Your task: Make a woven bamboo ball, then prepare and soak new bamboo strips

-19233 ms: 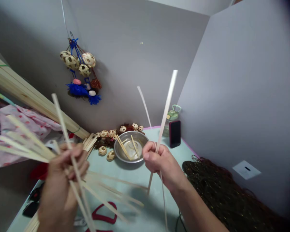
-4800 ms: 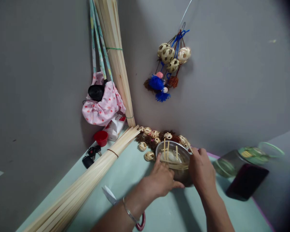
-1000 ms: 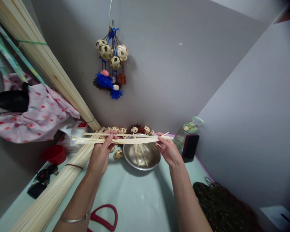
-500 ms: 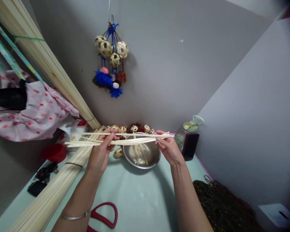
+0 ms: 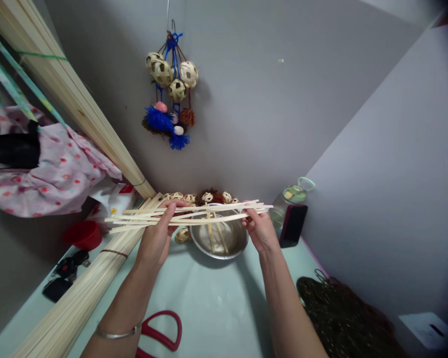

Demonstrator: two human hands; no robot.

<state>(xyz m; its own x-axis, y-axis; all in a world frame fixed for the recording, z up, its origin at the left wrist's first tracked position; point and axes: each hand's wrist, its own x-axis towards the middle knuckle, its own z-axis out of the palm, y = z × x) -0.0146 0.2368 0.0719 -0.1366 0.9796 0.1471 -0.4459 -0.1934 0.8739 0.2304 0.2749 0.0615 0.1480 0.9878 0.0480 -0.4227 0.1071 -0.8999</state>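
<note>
Several pale, flat bamboo-like strips [image 5: 205,219] run crosswise between my hands, fanned slightly apart. My left hand [image 5: 163,224] is closed on them left of centre, thumb on top, and their loose ends stick out past it. Near their right ends, my right hand [image 5: 259,227] pinches them between thumb and fingers. Beneath the strips stands a round metal bowl [image 5: 220,256], with a few strips lying inside it. A small woven ball [image 5: 182,235] rests beside the bowl's left side.
A long bundle of strips [image 5: 93,278] lies at left, near a red bowl [image 5: 82,235]. Red scissor handles [image 5: 163,330] show at the front. A phone [image 5: 293,225] leans on a bottle [image 5: 283,199] at right. Woven balls [image 5: 177,91] hang on the wall.
The strips have spread apart between my hands, their left ends fanning out. My right hand has shifted slightly left and its fingers have changed position.
</note>
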